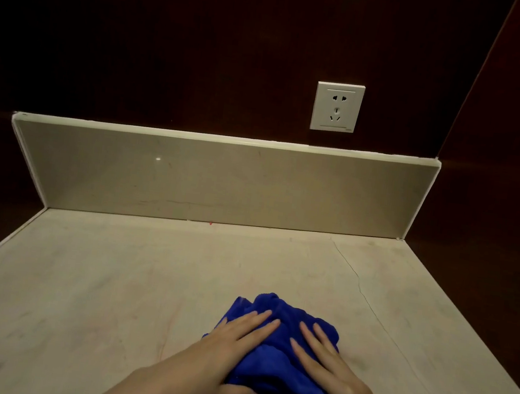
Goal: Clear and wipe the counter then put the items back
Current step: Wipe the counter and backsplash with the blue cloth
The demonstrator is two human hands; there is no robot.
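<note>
A pale stone surface [93,291] with a low backsplash [208,180] meets dark wood walls. A crumpled blue cloth [274,359] lies at its near edge. The left hand [216,355] and right hand [329,372] press it flat-fingered, neither grip closed. A white socket [337,107] sits above.

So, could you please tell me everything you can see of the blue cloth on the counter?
The blue cloth is a deep, vivid blue, with a soft, plush look like microfibre. It lies bunched and crumpled, not spread flat, near the front edge of the pale stone counter, a little right of centre. Both hands press on it with straight fingers: the left hand on its left side, the right hand on its right. Its near edge is cut off by the frame.
</note>
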